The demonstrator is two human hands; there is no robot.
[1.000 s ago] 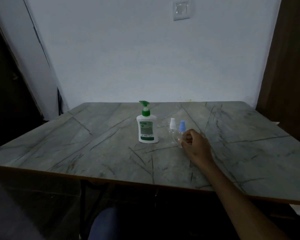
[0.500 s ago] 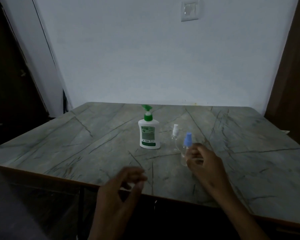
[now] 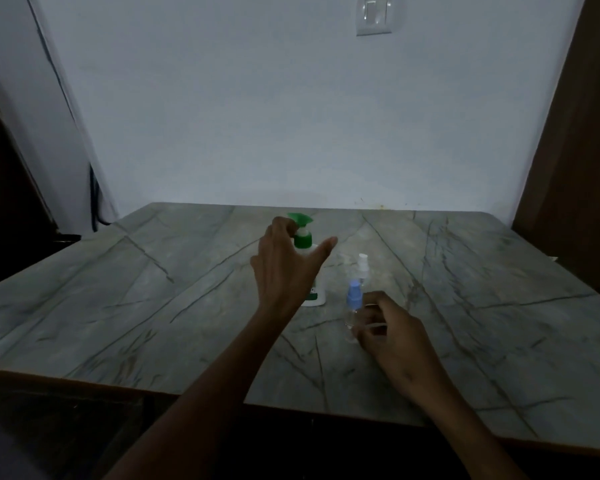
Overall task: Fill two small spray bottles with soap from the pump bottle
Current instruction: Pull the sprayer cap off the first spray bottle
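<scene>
A white pump bottle (image 3: 317,296) with a green pump head stands upright in the middle of the marble table (image 3: 153,306). My left hand (image 3: 284,268) is spread open in front of it, fingers near the green pump and thumb out to the right; it is not closed on the bottle. My right hand (image 3: 390,330) grips the clear spray bottle with a blue cap (image 3: 354,299), which stands on the table nearer to me. A second clear spray bottle with a white cap (image 3: 362,266) stands just behind it, untouched.
The table's near edge runs across the lower part of the view. A pale wall with a light switch (image 3: 374,13) is behind the table. A dark wooden door or panel (image 3: 575,168) stands at the right, and a dark opening is at the left.
My left hand came up from the near edge and reached forward to the pump bottle. My right hand drew the blue-capped bottle toward me, away from the white-capped one.
</scene>
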